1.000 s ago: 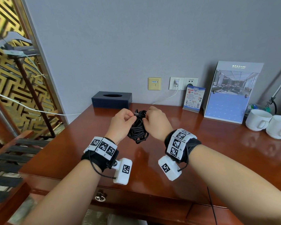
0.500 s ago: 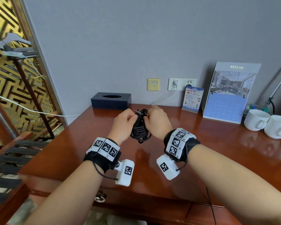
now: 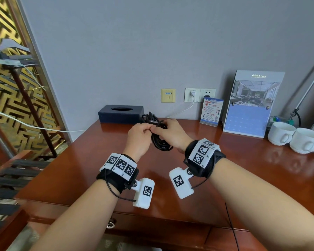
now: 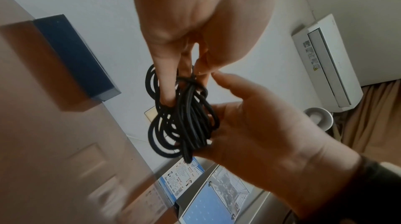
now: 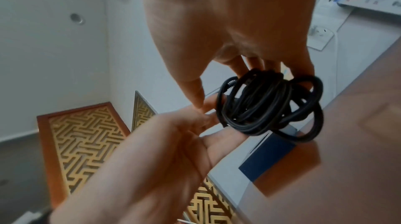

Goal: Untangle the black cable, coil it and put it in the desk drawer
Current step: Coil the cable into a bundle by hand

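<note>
Under our hands is the shiny reddish-brown wooden desk. Behind them sits a dark blue tissue box, and off to the right two white cups. Between our hands, up off the desk, is the bundled black cable. Our left hand and right hand both curl their fingers around it.

I hold the black cable as a loose, tangled bundle of thin round loops, up in the air above the red-brown desk. The loops cross one another unevenly; some stick up above my fingers, the rest hang below. The desk drawer under the near edge is closed, with a small metal pull.
</note>
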Demonstrator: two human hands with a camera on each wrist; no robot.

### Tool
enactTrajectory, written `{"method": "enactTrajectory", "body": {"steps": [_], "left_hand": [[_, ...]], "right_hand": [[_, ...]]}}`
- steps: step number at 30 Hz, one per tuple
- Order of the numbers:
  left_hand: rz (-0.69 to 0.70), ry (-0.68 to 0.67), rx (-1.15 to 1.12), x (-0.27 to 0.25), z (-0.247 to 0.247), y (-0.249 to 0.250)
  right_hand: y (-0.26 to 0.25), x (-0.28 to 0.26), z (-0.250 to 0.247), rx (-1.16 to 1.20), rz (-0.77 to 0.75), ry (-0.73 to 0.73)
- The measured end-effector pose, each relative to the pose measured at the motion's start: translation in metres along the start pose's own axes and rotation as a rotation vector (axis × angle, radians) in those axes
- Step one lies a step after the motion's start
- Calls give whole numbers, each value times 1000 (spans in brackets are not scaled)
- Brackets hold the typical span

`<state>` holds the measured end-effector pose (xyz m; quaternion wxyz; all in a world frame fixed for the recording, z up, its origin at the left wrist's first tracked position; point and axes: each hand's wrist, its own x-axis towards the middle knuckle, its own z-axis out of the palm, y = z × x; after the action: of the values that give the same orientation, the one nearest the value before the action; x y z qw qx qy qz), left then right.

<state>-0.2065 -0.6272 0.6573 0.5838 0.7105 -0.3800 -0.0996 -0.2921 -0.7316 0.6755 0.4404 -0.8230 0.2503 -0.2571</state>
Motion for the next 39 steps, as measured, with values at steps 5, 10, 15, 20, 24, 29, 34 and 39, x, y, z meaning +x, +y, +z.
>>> {"method": "enactTrajectory", "body": {"steps": [5, 10, 15, 20, 24, 29, 34, 39], "left_hand": [[-95, -174, -232, -6, 2, 17], [-139, -260, -291, -8, -3, 26], [-154, -229, -314, -10, -4, 31], [-187, -200, -240, -5, -7, 28], [-158, -118, -91, -3, -8, 27], [50, 0, 263, 8, -14, 16], [71, -230, 198, 10, -17, 7], [120, -161, 275, 10, -9, -6]], "right_hand": [[11, 1, -3, -11, -21, -5], [8, -5, -14, -71, -28, 35], [11, -7, -18, -76, -61, 118], [16, 0, -13, -118, -51, 143], [19, -1, -13, -126, -62, 119], [23, -5, -11, -208, -116, 32], [18, -11, -12, -221, -164, -85], [23, -12, -13, -183, -162, -122]]}}
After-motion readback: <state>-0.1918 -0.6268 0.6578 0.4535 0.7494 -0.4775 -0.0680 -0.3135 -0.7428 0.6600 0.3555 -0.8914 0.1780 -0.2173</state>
